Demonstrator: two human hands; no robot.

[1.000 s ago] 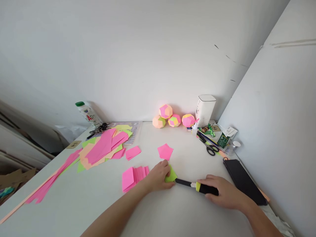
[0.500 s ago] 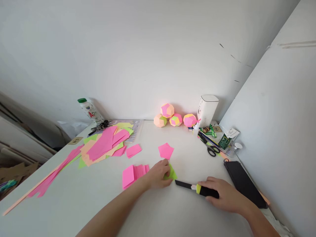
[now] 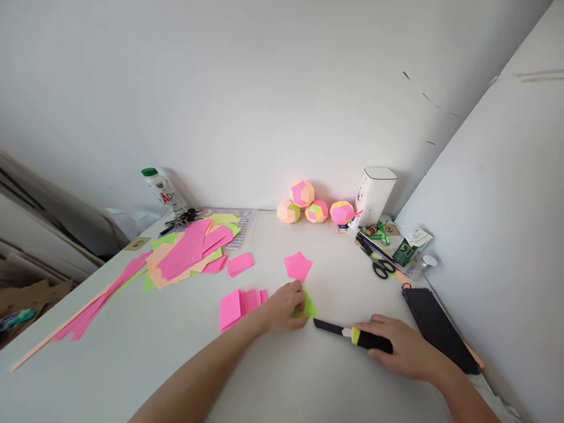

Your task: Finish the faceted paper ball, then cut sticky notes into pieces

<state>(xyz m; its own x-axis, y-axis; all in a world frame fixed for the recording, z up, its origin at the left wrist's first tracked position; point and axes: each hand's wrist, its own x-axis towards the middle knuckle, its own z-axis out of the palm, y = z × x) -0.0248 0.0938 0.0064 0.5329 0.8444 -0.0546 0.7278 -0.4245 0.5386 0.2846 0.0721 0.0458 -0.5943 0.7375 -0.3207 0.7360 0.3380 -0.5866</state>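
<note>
My left hand (image 3: pixel 286 306) rests on the table with curled fingers gripping a green piece of paper (image 3: pixel 310 304), part of which they hide. In my right hand (image 3: pixel 399 346) is a utility knife (image 3: pixel 372 341) with a black and yellow handle. Its dark blade points left, the tip close to the paper's lower right edge. Just beyond my left fingers lies a pink paper pentagon (image 3: pixel 298 267). A stack of folded pink papers (image 3: pixel 231 310) sits left of that hand, partly behind the forearm.
Pink, peach and green sheets (image 3: pixel 185 255) lie at left, near a tilted white bottle (image 3: pixel 164 192). Several faceted paper balls (image 3: pixel 302 194) stand against the wall beside a white container (image 3: pixel 375 197). Scissors (image 3: pixel 382 268) and a black phone-like case (image 3: pixel 440 329) lie along the right.
The view has shifted slightly. Both hands keep nearly the same position, with the knife tip still beside the green paper.
</note>
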